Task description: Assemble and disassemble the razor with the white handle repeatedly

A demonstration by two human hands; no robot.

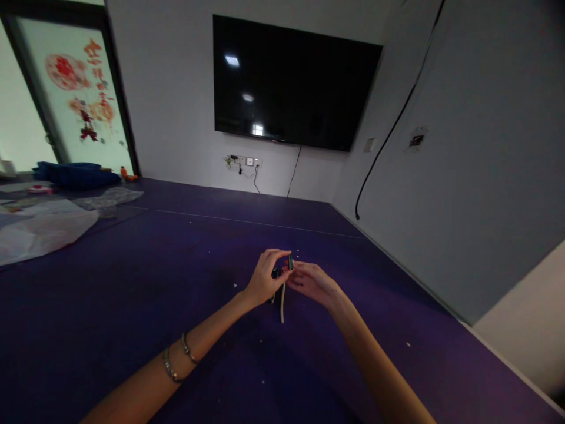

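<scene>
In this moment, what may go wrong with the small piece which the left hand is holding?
The small green-edged piece is pinched in the left hand, so it might slip out, especially if the right hand bumps it.
The pale strip reaches below the hands and could snag or tug; whether it is attached, I cannot tell.
If dropped, the piece could land on the purple surface, where white specks are scattered.
</scene>
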